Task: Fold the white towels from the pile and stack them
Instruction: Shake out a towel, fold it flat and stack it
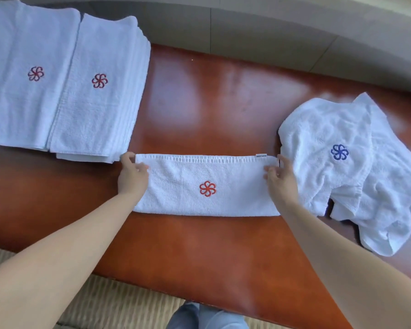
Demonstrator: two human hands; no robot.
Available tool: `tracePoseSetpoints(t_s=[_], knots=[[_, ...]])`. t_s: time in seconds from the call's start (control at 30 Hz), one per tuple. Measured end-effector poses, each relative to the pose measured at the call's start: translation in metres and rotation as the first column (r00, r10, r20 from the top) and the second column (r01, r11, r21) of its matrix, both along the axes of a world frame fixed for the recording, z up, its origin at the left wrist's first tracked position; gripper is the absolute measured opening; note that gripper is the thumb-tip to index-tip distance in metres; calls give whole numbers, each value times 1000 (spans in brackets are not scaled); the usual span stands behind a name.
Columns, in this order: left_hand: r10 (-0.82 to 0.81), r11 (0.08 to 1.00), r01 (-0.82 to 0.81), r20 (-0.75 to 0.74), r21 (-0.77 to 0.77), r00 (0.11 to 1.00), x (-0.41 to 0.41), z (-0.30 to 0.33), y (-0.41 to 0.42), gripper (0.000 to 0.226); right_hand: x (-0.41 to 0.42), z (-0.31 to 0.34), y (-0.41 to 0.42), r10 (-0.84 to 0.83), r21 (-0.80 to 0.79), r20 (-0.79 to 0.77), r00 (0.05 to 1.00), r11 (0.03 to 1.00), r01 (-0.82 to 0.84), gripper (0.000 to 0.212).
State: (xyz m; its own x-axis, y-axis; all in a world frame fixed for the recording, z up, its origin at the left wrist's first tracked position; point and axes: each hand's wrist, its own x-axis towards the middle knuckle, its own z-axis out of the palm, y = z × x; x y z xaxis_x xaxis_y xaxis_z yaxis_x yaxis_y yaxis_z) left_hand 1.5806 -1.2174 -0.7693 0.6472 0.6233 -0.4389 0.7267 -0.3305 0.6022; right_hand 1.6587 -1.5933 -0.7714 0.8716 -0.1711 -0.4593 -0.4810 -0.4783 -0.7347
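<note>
Fingers of the left hand curl over the left end of a folded towel, thumb behind the far edge, pinching the cloth. Those of the right hand do the same at the right end, pinching the far corner. This towel lies flat as a long strip in the middle of the reddish wooden table, a red flower emblem facing up. Off to the left, two stacks of folded towels sit side by side, touching. On the right, a crumpled pile of towels with a blue emblem rests just beside the right hand.
</note>
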Motion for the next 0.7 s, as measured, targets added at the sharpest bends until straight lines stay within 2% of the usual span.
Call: tracePoseSetpoints(t_s=[0.07, 0.1, 0.17, 0.2, 0.23, 0.27, 0.37, 0.43, 0.47, 0.6, 0.7], knots=[[-257, 960, 246, 69, 135, 964, -6, -1, -23, 44, -15, -1, 15, 142, -113, 122, 982, 985, -129, 60], [-426, 891, 402, 84, 208, 901, -7, -4, -38, 50, -22, -5, 29, 280, -195, 189, 941, 950, -244, 63], [-721, 648, 666, 14, 368, 693, -5, -17, -69, 57, -36, -21, 65, 580, -392, 248, 776, 793, -467, 62], [-804, 517, 734, -44, 440, 593, -5, -27, -83, 58, -43, -30, 84, 678, -470, 225, 700, 705, -531, 61], [-842, 422, 758, -94, 498, 531, -5, -38, -95, 57, -51, -40, 100, 724, -525, 206, 658, 650, -550, 59], [-852, 370, 755, -128, 541, 508, -6, -49, -101, 56, -57, -50, 111, 731, -559, 209, 649, 634, -534, 57], [-860, 301, 731, -157, 613, 485, -11, -74, -88, 55, -62, -76, 111, 733, -645, 279, 620, 622, -445, 54], [-860, 275, 730, -180, 625, 477, -14, -82, -65, 57, -57, -83, 90, 767, -710, 260, 586, 564, -423, 56], [-844, 286, 725, -194, 627, 500, -17, -84, -53, 57, -54, -84, 77, 767, -734, 231, 599, 541, -410, 57], [-722, 381, 682, -260, 624, 642, -36, -83, -16, 62, -52, -78, 27, 586, -747, 106, 804, 581, -324, 62], [-672, 419, 672, -290, 610, 682, -46, -81, -13, 65, -54, -74, 16, 510, -718, 41, 859, 613, -329, 64]])
